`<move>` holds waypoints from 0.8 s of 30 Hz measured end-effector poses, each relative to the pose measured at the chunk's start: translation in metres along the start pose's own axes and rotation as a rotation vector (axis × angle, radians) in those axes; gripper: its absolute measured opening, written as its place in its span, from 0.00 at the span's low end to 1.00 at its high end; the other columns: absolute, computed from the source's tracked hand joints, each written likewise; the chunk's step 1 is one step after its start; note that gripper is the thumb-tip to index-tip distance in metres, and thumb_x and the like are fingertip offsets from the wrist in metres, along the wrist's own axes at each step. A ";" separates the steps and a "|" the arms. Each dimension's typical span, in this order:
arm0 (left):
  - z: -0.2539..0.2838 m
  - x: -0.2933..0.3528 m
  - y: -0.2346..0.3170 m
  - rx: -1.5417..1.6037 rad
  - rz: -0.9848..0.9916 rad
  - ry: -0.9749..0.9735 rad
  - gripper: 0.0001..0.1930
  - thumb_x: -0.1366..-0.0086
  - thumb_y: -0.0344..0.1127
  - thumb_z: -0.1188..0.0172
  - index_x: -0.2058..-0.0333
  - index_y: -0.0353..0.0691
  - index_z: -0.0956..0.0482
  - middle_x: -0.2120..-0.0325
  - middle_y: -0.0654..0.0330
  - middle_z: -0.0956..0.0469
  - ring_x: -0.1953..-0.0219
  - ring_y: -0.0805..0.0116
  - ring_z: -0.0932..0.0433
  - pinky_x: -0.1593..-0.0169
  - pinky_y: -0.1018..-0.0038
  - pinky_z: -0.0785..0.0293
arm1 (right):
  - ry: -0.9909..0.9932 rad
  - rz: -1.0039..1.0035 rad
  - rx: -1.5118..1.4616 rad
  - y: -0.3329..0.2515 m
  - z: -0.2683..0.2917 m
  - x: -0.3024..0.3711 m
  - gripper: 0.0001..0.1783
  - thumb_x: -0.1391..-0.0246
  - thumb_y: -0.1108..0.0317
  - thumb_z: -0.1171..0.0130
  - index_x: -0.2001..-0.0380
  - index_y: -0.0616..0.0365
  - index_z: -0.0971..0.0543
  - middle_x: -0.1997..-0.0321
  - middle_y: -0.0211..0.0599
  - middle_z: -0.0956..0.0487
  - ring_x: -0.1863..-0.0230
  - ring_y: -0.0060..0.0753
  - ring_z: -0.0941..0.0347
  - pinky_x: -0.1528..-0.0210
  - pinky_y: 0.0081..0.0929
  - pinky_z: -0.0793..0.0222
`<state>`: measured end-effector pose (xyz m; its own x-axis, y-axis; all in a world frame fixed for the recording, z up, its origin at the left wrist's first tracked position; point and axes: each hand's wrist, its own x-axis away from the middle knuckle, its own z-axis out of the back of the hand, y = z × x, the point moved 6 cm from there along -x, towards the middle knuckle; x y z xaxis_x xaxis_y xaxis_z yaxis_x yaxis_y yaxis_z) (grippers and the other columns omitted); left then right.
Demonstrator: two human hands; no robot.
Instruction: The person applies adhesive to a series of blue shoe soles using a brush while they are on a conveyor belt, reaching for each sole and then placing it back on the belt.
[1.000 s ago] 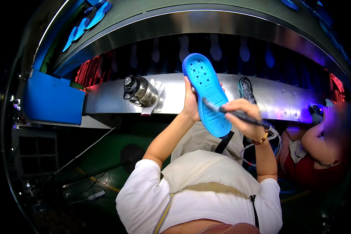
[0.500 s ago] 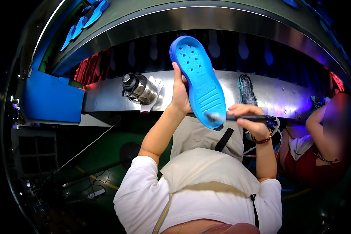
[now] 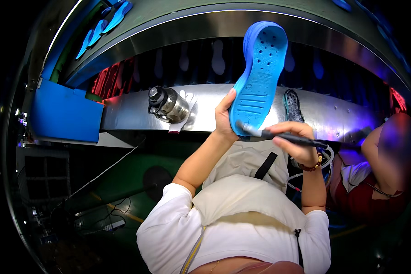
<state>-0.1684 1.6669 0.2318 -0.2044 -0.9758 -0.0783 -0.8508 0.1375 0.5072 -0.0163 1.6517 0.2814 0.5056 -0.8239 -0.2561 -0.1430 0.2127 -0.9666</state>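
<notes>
My left hand (image 3: 225, 116) is closed on the near left edge of a blue shoe sole (image 3: 255, 86), which stands tilted up with its hollow inner side towards me. Small holes dot the sole's far end, and raised bars cross its nearer half. In my right hand (image 3: 298, 140) I grip a brush (image 3: 283, 136) with a thick black handle. Its pale, slightly blurred tip is over the near end of the sole; whether it touches the surface I cannot tell. A bead bracelet circles my right wrist.
On the metal ledge (image 3: 205, 98) stand a clear bottle (image 3: 171, 105) with a black lid and a dark speckled shoe part (image 3: 293, 106). Blue soles (image 3: 117, 17) lie on the green conveyor belt (image 3: 169, 13) beyond. A blue box (image 3: 66, 112) is at left; another person (image 3: 365, 182) sits at right.
The sole has moved right and away from me and now leans the other way, its far end to the right. My left hand's grip sits nearer its close end; the brush is tilted more.
</notes>
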 end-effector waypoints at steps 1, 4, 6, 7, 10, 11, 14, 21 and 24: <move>-0.001 0.000 0.003 0.015 0.004 0.019 0.29 0.38 0.51 0.63 0.48 0.31 0.39 0.55 0.46 0.31 0.56 0.53 0.27 0.51 0.60 0.32 | -0.111 0.061 0.030 -0.008 -0.003 -0.003 0.10 0.58 0.81 0.44 0.68 0.68 0.24 0.65 0.44 0.22 0.63 0.28 0.25 0.59 0.20 0.31; -0.006 -0.002 0.010 0.060 0.028 0.040 0.27 0.37 0.49 0.61 0.51 0.30 0.35 0.59 0.47 0.27 0.59 0.57 0.25 0.54 0.63 0.29 | -0.105 0.185 0.179 -0.013 -0.005 -0.009 0.10 0.60 0.80 0.41 0.69 0.66 0.23 0.67 0.43 0.22 0.66 0.31 0.24 0.60 0.21 0.30; -0.012 -0.004 0.012 0.030 0.089 -0.032 0.27 0.38 0.49 0.61 0.51 0.29 0.35 0.58 0.46 0.28 0.58 0.55 0.25 0.53 0.63 0.29 | -0.207 0.219 0.244 -0.016 -0.018 -0.003 0.10 0.61 0.79 0.40 0.70 0.64 0.23 0.68 0.43 0.22 0.65 0.33 0.24 0.60 0.22 0.29; -0.009 -0.005 0.011 0.061 0.120 0.023 0.28 0.38 0.50 0.61 0.51 0.29 0.35 0.57 0.45 0.29 0.59 0.52 0.25 0.53 0.60 0.29 | -0.289 0.241 0.285 -0.024 -0.027 -0.001 0.09 0.62 0.79 0.39 0.71 0.63 0.23 0.68 0.43 0.22 0.65 0.35 0.24 0.60 0.25 0.29; -0.016 0.000 0.008 0.183 0.325 0.036 0.27 0.39 0.49 0.60 0.51 0.30 0.35 0.56 0.44 0.30 0.59 0.51 0.25 0.53 0.56 0.30 | -0.576 0.267 0.201 -0.032 -0.034 0.003 0.11 0.62 0.77 0.38 0.70 0.63 0.23 0.66 0.43 0.22 0.63 0.35 0.24 0.59 0.26 0.29; -0.011 -0.001 0.008 0.150 0.393 -0.062 0.28 0.39 0.47 0.60 0.48 0.30 0.39 0.53 0.43 0.33 0.54 0.46 0.30 0.49 0.52 0.36 | -0.461 0.183 0.188 -0.030 -0.022 0.001 0.11 0.61 0.78 0.38 0.69 0.63 0.23 0.65 0.42 0.22 0.62 0.35 0.24 0.59 0.25 0.29; 0.000 0.005 0.001 -0.174 0.550 0.086 0.24 0.41 0.43 0.51 0.51 0.32 0.34 0.58 0.46 0.28 0.59 0.57 0.25 0.54 0.63 0.28 | -0.442 0.169 0.323 -0.020 -0.013 -0.004 0.11 0.59 0.79 0.41 0.67 0.61 0.23 0.64 0.41 0.22 0.61 0.34 0.24 0.59 0.25 0.29; 0.001 0.023 -0.001 -0.423 0.784 0.131 0.27 0.43 0.48 0.48 0.51 0.33 0.33 0.58 0.48 0.29 0.58 0.62 0.27 0.55 0.69 0.29 | -0.541 0.157 0.417 -0.022 -0.003 -0.001 0.09 0.58 0.74 0.41 0.68 0.58 0.23 0.66 0.36 0.21 0.63 0.37 0.25 0.63 0.24 0.29; 0.005 0.024 -0.002 -0.657 0.831 0.088 0.30 0.43 0.50 0.47 0.51 0.29 0.36 0.57 0.44 0.31 0.58 0.59 0.27 0.57 0.68 0.28 | -0.707 0.097 0.640 -0.018 -0.006 0.006 0.10 0.59 0.75 0.40 0.68 0.59 0.23 0.66 0.38 0.21 0.63 0.36 0.24 0.63 0.25 0.29</move>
<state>-0.1741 1.6439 0.2249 -0.5433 -0.6303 0.5546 -0.0267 0.6733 0.7389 -0.0158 1.6393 0.2975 0.9425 -0.3245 -0.0796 0.1751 0.6827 -0.7094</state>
